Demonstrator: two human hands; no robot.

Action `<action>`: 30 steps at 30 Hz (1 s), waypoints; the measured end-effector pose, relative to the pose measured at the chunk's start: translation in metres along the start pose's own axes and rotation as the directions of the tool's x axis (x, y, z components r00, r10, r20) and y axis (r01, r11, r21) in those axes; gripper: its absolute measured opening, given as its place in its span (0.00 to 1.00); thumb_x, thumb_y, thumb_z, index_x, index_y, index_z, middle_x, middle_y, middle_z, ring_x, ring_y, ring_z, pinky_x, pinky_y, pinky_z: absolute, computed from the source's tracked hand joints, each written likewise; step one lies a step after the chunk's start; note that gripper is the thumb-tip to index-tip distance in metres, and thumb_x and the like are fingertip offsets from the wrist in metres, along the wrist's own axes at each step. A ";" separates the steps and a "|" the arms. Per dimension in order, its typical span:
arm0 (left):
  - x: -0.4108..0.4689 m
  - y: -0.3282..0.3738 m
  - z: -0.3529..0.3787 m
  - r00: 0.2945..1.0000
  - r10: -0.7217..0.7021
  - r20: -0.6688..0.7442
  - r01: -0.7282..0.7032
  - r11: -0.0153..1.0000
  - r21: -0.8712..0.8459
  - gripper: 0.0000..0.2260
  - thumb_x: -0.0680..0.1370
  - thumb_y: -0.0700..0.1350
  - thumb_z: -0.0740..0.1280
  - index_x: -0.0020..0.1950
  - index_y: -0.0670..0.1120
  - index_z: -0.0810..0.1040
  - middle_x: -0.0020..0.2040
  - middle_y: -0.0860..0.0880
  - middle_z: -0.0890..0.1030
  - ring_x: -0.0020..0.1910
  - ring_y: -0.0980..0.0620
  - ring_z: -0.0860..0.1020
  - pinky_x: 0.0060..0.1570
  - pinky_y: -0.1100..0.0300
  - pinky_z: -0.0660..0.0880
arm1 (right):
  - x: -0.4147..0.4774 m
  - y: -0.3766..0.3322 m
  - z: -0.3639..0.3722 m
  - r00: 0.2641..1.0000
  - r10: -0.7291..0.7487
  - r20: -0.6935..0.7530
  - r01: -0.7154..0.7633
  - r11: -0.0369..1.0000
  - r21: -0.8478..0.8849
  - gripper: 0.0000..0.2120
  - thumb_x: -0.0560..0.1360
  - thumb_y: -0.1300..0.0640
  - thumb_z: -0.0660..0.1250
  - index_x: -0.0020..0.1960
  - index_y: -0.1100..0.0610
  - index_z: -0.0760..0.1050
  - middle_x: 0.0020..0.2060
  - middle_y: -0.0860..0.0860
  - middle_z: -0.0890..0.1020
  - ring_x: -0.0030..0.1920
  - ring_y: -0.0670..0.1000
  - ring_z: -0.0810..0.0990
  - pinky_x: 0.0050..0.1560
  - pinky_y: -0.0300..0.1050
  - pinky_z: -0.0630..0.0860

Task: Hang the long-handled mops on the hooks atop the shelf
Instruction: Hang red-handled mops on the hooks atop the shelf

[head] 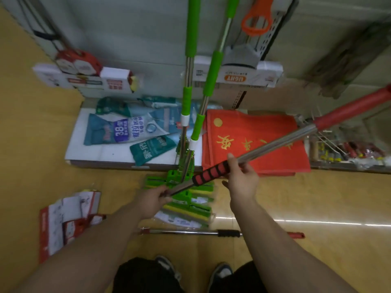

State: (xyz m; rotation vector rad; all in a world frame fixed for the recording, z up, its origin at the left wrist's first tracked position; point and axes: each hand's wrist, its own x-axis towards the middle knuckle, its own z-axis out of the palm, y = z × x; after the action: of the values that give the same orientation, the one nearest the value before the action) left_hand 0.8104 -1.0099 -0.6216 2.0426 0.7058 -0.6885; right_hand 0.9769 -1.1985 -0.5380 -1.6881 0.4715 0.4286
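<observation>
I hold a red-handled mop pole (pixel 273 144) slanted from lower left to upper right, with a metal shaft, a ribbed red-and-black grip and a red upper sleeve. My left hand (pixel 151 200) is closed around the shaft's lower end. My right hand (pixel 241 178) grips the shaft just above the ribbed grip. Two green-handled mops (pixel 190 66) hang upright against the shelf, their green and yellow sponge heads (pixel 186 199) low by the floor. Another pole with a black grip (pixel 211 233) lies flat on the floor. The hooks are out of view.
The low shelf board (pixel 101 153) carries teal packaged goods and a red mat with gold characters (pixel 254 142). White boxes (pixel 239 76) line the shelf above. An orange ring handle (pixel 255 22) hangs at top. Red-and-white cartons (pixel 65 218) lie on the yellow floor at left. My shoes show at the bottom.
</observation>
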 end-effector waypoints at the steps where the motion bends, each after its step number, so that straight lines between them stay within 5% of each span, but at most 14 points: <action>1: -0.011 0.001 -0.011 1.000 0.005 -0.017 -0.005 1.000 -0.020 0.15 0.81 0.54 0.64 0.68 0.54 0.75 0.54 0.51 0.81 0.51 0.52 0.79 0.48 0.56 0.76 | -0.012 -0.012 0.007 0.998 -0.035 0.042 0.036 0.999 -0.026 0.13 0.72 0.42 0.75 0.41 0.51 0.82 0.39 0.51 0.86 0.48 0.60 0.87 0.54 0.66 0.82; 4: -0.047 0.002 -0.044 0.996 0.021 -0.087 -0.026 0.998 -0.053 0.16 0.80 0.55 0.66 0.67 0.54 0.75 0.54 0.51 0.81 0.51 0.52 0.79 0.49 0.57 0.76 | -0.054 -0.053 0.026 0.977 -0.130 0.171 0.142 0.988 -0.060 0.12 0.73 0.43 0.76 0.44 0.51 0.82 0.37 0.49 0.85 0.47 0.61 0.86 0.53 0.65 0.82; 7: -0.090 0.004 -0.073 0.985 0.018 -0.171 -0.042 0.990 -0.137 0.10 0.79 0.56 0.68 0.59 0.65 0.76 0.55 0.53 0.83 0.53 0.52 0.81 0.56 0.52 0.78 | -0.099 -0.095 0.043 0.921 -0.227 0.317 0.260 0.964 -0.062 0.12 0.72 0.44 0.77 0.46 0.52 0.83 0.38 0.51 0.86 0.43 0.57 0.85 0.48 0.64 0.83; 10: -0.136 0.009 -0.099 0.956 -0.008 -0.294 -0.061 0.973 -0.225 0.09 0.78 0.56 0.69 0.53 0.70 0.75 0.55 0.55 0.84 0.54 0.54 0.81 0.56 0.53 0.78 | -0.151 -0.143 0.068 0.829 -0.330 0.452 0.383 0.924 -0.027 0.09 0.74 0.48 0.77 0.45 0.53 0.84 0.41 0.57 0.86 0.39 0.49 0.83 0.46 0.54 0.85; 14: -0.198 0.021 -0.130 0.916 -0.069 -0.395 -0.073 0.940 -0.334 0.21 0.77 0.56 0.70 0.70 0.60 0.73 0.60 0.58 0.81 0.59 0.55 0.79 0.60 0.55 0.76 | -0.225 -0.200 0.103 0.685 -0.357 0.635 0.450 0.893 0.017 0.05 0.74 0.48 0.77 0.43 0.48 0.84 0.33 0.44 0.84 0.38 0.46 0.82 0.45 0.61 0.85; 20: -0.276 0.047 -0.173 0.882 -0.103 -0.460 -0.113 0.902 -0.418 0.18 0.80 0.50 0.69 0.69 0.58 0.73 0.58 0.58 0.81 0.60 0.55 0.78 0.60 0.55 0.75 | -0.311 -0.272 0.119 0.519 -0.389 0.761 0.521 0.850 0.079 0.08 0.77 0.58 0.75 0.43 0.61 0.79 0.30 0.51 0.77 0.28 0.43 0.74 0.27 0.36 0.74; 26: -0.349 0.071 -0.219 0.842 -0.084 -0.533 -0.159 0.905 -0.394 0.09 0.80 0.50 0.69 0.59 0.54 0.76 0.54 0.50 0.84 0.57 0.49 0.81 0.62 0.50 0.76 | -0.376 -0.336 0.125 0.397 -0.415 0.819 0.613 0.783 0.099 0.12 0.73 0.46 0.76 0.47 0.54 0.84 0.38 0.52 0.86 0.42 0.55 0.86 0.49 0.59 0.85; 28: -0.373 0.080 -0.234 0.832 -0.063 -0.551 -0.177 0.912 -0.371 0.09 0.80 0.52 0.68 0.59 0.58 0.75 0.55 0.53 0.83 0.58 0.51 0.81 0.63 0.50 0.76 | -0.397 -0.357 0.124 0.347 -0.427 0.835 0.635 0.762 0.126 0.12 0.74 0.47 0.76 0.49 0.55 0.84 0.42 0.57 0.87 0.45 0.59 0.86 0.47 0.63 0.84; 30: -0.394 0.090 -0.247 0.818 -0.040 -0.574 -0.195 0.919 -0.343 0.07 0.80 0.53 0.67 0.57 0.61 0.73 0.56 0.53 0.83 0.58 0.51 0.80 0.61 0.52 0.77 | -0.417 -0.378 0.121 0.298 -0.446 0.844 0.650 0.742 0.163 0.09 0.75 0.50 0.76 0.49 0.55 0.83 0.42 0.58 0.86 0.41 0.55 0.85 0.42 0.57 0.85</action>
State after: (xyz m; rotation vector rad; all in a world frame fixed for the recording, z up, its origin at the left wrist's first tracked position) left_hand 0.6529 -0.9338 -0.1814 1.8804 0.9986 0.1474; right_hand 0.8229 -0.9945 -0.0220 -1.4772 -0.9522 0.7303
